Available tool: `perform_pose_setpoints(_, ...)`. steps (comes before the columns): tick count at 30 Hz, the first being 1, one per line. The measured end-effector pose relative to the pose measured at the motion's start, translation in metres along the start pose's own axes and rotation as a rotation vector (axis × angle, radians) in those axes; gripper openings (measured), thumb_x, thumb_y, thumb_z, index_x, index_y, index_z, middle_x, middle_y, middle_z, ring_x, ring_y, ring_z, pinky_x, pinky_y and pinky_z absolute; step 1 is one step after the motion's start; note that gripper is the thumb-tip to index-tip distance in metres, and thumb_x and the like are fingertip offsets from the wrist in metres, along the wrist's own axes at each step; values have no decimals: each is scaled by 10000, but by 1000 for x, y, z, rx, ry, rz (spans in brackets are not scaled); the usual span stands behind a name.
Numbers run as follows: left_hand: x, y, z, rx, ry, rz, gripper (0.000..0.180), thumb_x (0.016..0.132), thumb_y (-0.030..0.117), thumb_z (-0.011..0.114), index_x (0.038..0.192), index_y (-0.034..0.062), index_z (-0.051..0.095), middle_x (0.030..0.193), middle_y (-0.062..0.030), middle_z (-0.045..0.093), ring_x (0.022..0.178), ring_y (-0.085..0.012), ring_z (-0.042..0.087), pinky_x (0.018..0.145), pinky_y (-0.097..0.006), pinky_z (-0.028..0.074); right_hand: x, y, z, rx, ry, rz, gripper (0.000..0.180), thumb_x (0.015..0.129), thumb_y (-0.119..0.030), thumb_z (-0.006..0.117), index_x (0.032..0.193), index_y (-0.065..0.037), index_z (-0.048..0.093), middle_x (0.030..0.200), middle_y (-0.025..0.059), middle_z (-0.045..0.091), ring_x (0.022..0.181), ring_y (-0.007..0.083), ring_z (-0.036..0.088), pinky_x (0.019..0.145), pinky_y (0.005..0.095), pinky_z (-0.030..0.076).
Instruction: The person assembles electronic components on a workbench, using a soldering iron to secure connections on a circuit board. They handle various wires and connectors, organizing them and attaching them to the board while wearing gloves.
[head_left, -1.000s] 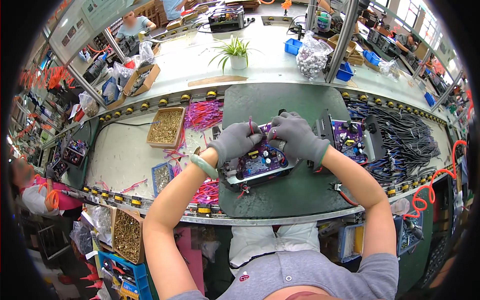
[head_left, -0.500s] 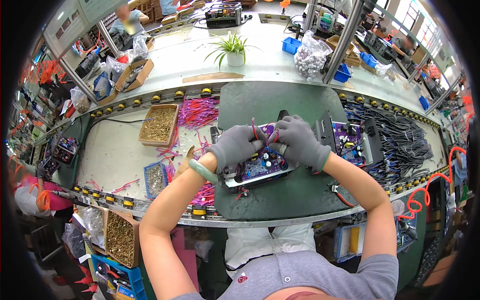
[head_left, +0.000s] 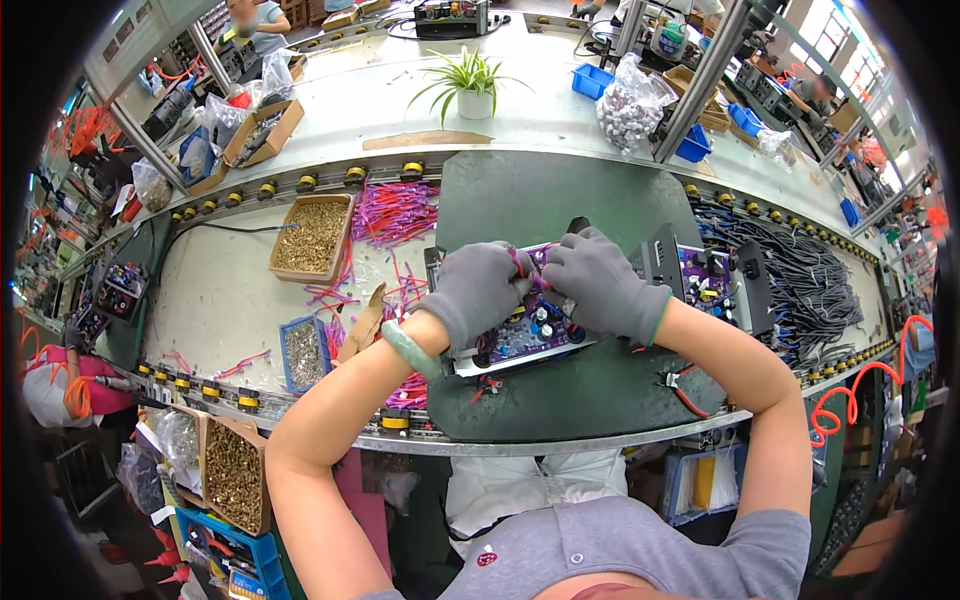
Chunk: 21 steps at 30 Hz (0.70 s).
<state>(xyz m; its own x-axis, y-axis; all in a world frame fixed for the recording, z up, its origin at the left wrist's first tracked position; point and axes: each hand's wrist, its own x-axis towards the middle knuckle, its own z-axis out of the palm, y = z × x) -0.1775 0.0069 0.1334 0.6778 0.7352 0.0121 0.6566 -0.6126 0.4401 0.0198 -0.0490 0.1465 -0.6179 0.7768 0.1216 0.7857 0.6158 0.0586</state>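
My left hand (head_left: 478,285), in a grey glove, is closed in a pinch above an open device with a purple circuit board (head_left: 528,334). Across from it my right hand (head_left: 598,288), gloved alike, is also closed, its fingertips nearly meeting the left ones. A short purple-red wire (head_left: 538,268) runs between the two sets of fingertips; its ends are hidden by the gloves. The device lies on a dark green mat (head_left: 560,410), partly covered by my hands. Just right of it stands a second open device (head_left: 705,275) with a similar board.
Purple-red wires (head_left: 396,212) lie in a pile left of the mat, beside a box of brass-coloured parts (head_left: 313,238) and a blue tray of small silvery parts (head_left: 305,355). Red-handled cutters (head_left: 688,395) rest near the mat's front. Black cables (head_left: 805,285) fill the right side.
Both hands have stayed at the device while the fingers shifted slightly. The wire end that stood up above my left fingers now lies lower, between the hands. The whole view has tilted a little.
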Motion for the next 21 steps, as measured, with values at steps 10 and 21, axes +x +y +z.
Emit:
perform_pose_setpoints(10, 5, 10, -7, 251, -166, 46, 202, 863, 295, 692, 977, 129, 705, 969, -113, 677, 923, -326, 685, 783, -443, 553, 1, -17, 4, -222, 37, -60, 143, 729, -141, 668, 865, -103, 652, 863, 53, 622, 918, 244, 612, 864, 395, 451)
perform_pose_setpoints(21, 8, 8, -20, 159, -255, 25, 272, 908, 363, 626, 968, 117, 725, 923, -159, 682, 903, -342, 687, 803, -460, 543, 7, -10, 7, -211, -81, -82, 171, 748, -168, 676, 908, -109, 660, 886, 44, 657, 925, 232, 633, 850, 398, 461)
